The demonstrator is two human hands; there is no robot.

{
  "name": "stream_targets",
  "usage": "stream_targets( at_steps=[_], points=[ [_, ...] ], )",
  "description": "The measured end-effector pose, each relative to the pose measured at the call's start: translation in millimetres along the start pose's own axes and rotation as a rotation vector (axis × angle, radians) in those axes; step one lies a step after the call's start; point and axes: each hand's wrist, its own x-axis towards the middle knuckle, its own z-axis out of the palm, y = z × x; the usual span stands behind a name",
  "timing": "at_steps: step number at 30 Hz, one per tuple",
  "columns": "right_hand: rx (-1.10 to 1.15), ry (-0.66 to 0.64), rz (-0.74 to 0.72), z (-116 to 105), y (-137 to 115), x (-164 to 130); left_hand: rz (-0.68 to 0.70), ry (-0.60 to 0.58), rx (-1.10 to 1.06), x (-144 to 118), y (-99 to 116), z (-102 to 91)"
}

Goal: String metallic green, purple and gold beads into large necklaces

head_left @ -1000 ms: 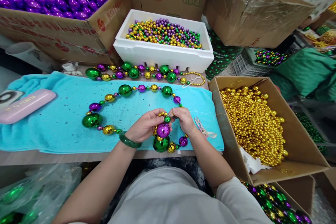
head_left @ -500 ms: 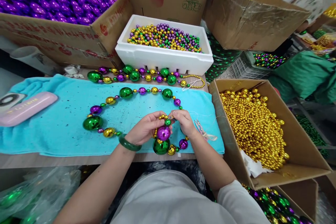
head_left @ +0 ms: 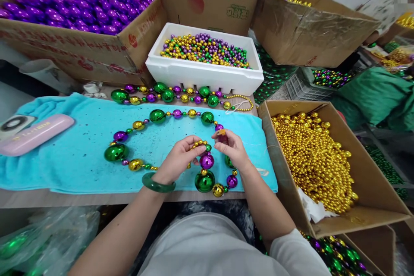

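- The necklace [head_left: 158, 116] lay in a loop on the towel [head_left: 64, 155], which covered the worktop [head_left: 97, 198] in front of me; its near ends met between my hands
- My left hand [head_left: 179, 159] had its thumb and forefinger pinched shut on a short run of small gold beads [head_left: 200, 143] at the loose end of the strand
- My right hand [head_left: 231, 148] was closed too, thumb and fingers pressed together on something small beside a purple ball [head_left: 206, 161]; I could not tell whether that was thread, a bead or a clasp
- Below the purple ball hung a big green ball [head_left: 204, 181], resting on the towel by the worktop's edge
- I judged the strand limp and light: the balls looked hollow and glossy, so slippery and likely to dent or crack under a hard squeeze
- The best place to take hold seemed the thread or small beads between the balls, not the balls themselves
- A second finished strand [head_left: 181, 95] lay along the far edge of the towel, just before the foam box [head_left: 203, 75] of mixed beads
- A carton [head_left: 365, 189] of gold beads stood to my right, another carton [head_left: 80, 51] of purple balls at far left, a pink case [head_left: 35, 133] on the towel's left end
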Motion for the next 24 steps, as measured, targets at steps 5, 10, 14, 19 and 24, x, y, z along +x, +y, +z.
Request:
stream_targets(
  at_steps=[5,10,14,19,24],
  points=[
    [-0.010,0.042,0.058,-2,7,3,-0.054,0.005,-0.168,1,-4,0.6],
    [-0.026,0.049,0.137,1,17,4,-0.186,-0.010,-0.338,2,-5,2.6],
    [-0.047,0.046,0.119,3,19,4,-0.217,-0.024,-0.341,1,-4,4.7],
    [-0.073,0.036,0.078,1,22,4,-0.243,-0.034,-0.357,1,-3,5.0],
    [-0.097,-0.002,0.047,-2,25,5,-0.276,-0.040,-0.363,1,-3,4.8]
  ],
)
